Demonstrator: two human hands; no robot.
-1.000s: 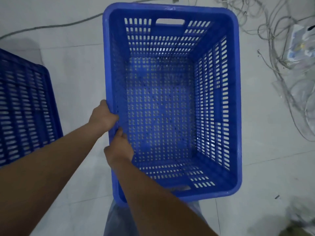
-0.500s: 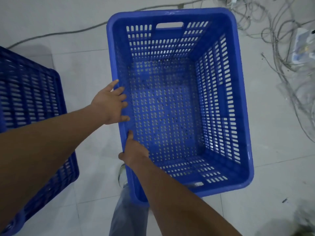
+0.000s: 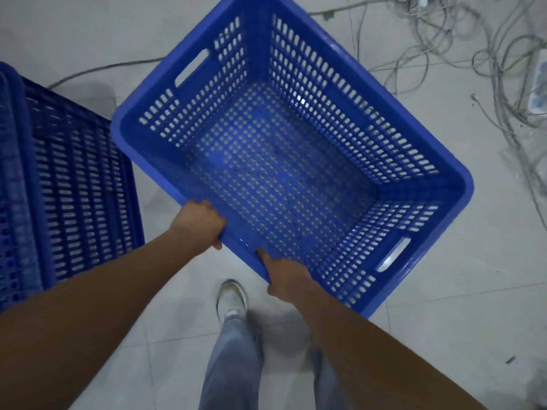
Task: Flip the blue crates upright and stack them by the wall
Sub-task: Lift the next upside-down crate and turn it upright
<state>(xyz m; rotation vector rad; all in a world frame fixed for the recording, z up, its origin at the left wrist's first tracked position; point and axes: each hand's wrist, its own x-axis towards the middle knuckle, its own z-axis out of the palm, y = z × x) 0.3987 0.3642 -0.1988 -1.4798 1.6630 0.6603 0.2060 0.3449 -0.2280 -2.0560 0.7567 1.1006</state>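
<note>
Both hands on the near long rim of the upright blue crate (image 3: 290, 161): left hand (image 3: 199, 224) curled over the rim edge at about 11 o'clock from the body, right hand (image 3: 285, 279) beside it at 12, thumb inside, fingers wrapped under the lip. Neither reaches the handle slots (image 3: 393, 255). Crate sits ahead of the hands, long axis running 10-to-4 o'clock, open side up, nothing inside, floor tiles visible through the perforated base. Can't tell if it's off the floor or resting. Second crate (image 3: 68, 179) at 9 to 10 o'clock, left arm side, ribbed wall facing camera; orientation and contents unclear. My guess: crate swings left toward that one, so left hand leads. Cable tangle (image 3: 488, 54) at 1 to 2 o'clock, well apart. Wall not in view.
</note>
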